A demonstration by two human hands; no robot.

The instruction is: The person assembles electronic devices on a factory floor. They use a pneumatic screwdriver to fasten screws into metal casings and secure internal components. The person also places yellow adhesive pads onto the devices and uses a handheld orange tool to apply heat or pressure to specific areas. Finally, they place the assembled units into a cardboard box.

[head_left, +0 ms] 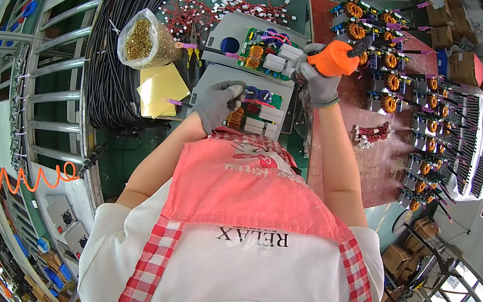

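Note:
My right hand [319, 82], in a grey glove, is closed around an orange power screwdriver [334, 59] with a dark end, raised to the right of the metal plates. Also gloved, my left hand [221, 105] is over the left part of the near grey metal plate [212, 75]. Its fingers are pinched together beside a green circuit board [276, 100] with blue capacitors, a copper coil and white blocks. Whatever they hold is too small to make out. Just beyond lies a second board [255, 57] on another grey plate [222, 26].
A clear bag of brass-coloured small parts [140, 41], yellow sheets [160, 90] and black cables [115, 57] lie on the left. Red-and-white wire leads [193, 15] spread at the back. Several finished-looking boards [392, 83] stand on the reddish table [344, 173] at right, near a wire bundle [371, 134].

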